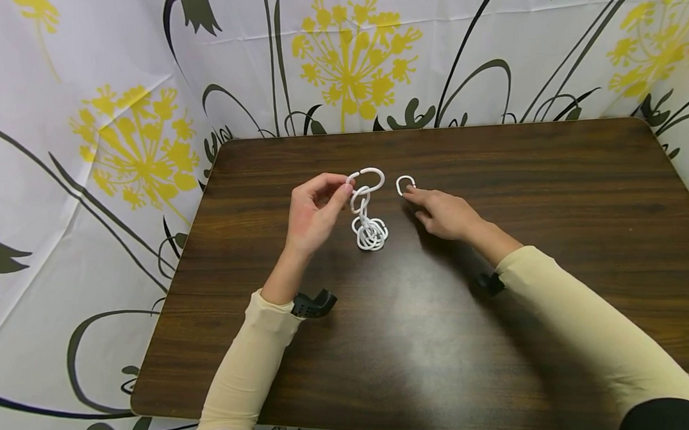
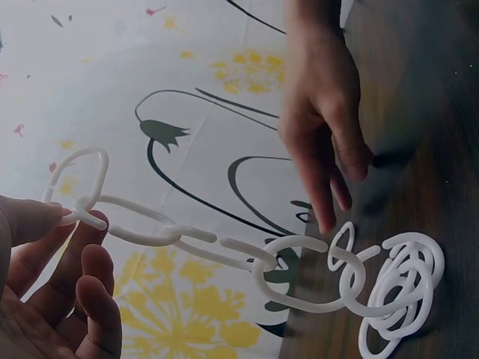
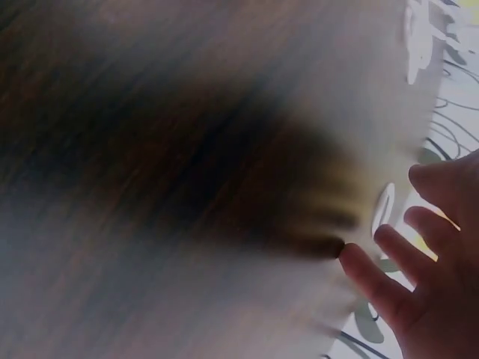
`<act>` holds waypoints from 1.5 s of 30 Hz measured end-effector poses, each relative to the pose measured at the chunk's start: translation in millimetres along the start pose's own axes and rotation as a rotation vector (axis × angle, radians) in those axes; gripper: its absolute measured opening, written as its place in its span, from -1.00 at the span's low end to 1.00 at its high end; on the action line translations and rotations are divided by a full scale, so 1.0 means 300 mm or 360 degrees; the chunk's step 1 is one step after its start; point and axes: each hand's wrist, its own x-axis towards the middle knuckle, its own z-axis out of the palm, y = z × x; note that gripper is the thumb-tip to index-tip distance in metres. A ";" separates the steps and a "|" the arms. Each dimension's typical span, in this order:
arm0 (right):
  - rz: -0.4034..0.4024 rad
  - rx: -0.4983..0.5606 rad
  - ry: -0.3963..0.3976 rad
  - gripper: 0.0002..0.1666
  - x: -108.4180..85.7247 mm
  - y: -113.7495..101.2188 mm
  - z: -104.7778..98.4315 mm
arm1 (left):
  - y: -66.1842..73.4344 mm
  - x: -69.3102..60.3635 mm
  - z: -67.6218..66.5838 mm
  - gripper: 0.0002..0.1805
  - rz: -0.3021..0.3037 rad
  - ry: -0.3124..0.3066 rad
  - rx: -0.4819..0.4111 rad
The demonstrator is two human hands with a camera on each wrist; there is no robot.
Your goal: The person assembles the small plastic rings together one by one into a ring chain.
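My left hand [image 1: 312, 217] pinches an end link of a white plastic chain [image 1: 369, 243] between thumb and fingers. The raised links hang down from it to a heap on the table, and in the left wrist view they slant as a string of C-shaped links. A single loose white link [image 1: 398, 185] lies on the table right of the chain. My right hand [image 1: 448, 214] is over that link with its fingers extended, the fingertips at its near edge. Whether they touch it cannot be told. In the right wrist view the right hand [image 3: 423, 288] has its fingers spread and loosely bent.
The dark wood table [image 1: 553, 198] extends widely to the right and front. Behind and left of it hangs a white cloth [image 1: 259, 64] with yellow and grey plant prints. A black wrist mount [image 1: 314, 303] sits on the left forearm, another [image 1: 490, 283] on the right.
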 end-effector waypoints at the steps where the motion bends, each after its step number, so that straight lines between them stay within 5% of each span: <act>1: -0.0009 -0.0040 -0.0016 -0.38 0.000 0.000 0.004 | 0.001 -0.001 0.000 -0.87 -0.0003 0.0001 0.0001; 8: -0.0105 -0.0237 -0.0048 -0.36 -0.004 -0.005 0.031 | 0.003 -0.006 -0.001 -0.86 -0.0026 -0.0004 0.0033; 18: -0.0027 -0.0168 0.0137 -0.54 -0.004 0.006 0.034 | -0.099 0.005 -0.016 -0.86 -0.0017 -0.0001 0.0050; 34: 0.0084 -0.0335 0.0320 -0.89 -0.014 0.021 0.035 | -0.099 0.002 -0.017 -0.84 -0.0022 -0.0026 0.0037; 39: 0.0174 -0.0136 0.0362 -0.93 -0.005 -0.012 0.008 | -0.043 -0.006 -0.010 -0.85 -0.0028 -0.0026 0.0045; 45: 0.0168 0.0465 0.0650 -0.86 0.004 -0.106 -0.081 | -0.007 -0.011 -0.007 -0.85 -0.0015 -0.0029 0.0067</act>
